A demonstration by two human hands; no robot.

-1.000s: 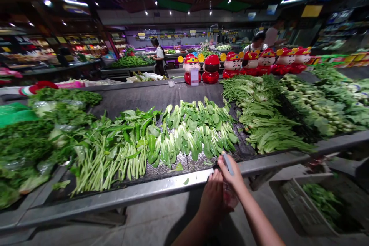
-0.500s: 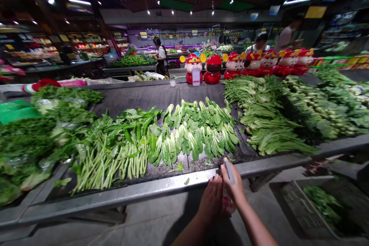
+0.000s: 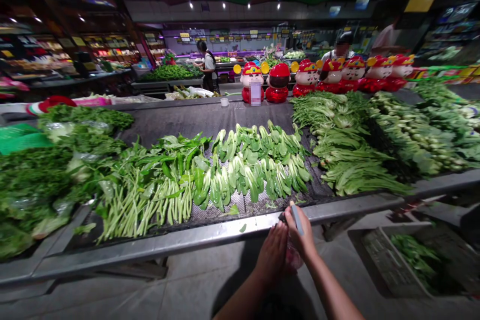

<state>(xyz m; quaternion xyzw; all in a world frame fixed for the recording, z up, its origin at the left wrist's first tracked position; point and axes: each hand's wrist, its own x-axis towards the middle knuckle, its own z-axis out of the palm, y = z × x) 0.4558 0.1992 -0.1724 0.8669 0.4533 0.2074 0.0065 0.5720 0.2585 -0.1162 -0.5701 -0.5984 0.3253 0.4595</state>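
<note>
My right hand point(image 3: 302, 232) is closed around a thin grey flat tool point(image 3: 296, 217) that sticks up toward the display, just in front of the metal rim point(image 3: 210, 236) of the vegetable stand. My left hand point(image 3: 273, 255) is beside it, fingers together, pressed against a small reddish-clear thing point(image 3: 293, 259) held between both hands; I cannot make out what it is. Rows of bok choy point(image 3: 258, 165) lie on the black mesh straight ahead of my hands.
Long-stemmed greens point(image 3: 150, 195) and leafy herbs point(image 3: 41, 180) fill the left, more greens point(image 3: 356, 160) the right. Red figurines point(image 3: 277, 84) line the far edge. A crate of greens point(image 3: 412, 260) sits on the floor at right. People stand at stalls behind.
My hands stayed together at the rim, drifting slightly. The view tilted a little, so the stand sits a bit higher in the picture.
</note>
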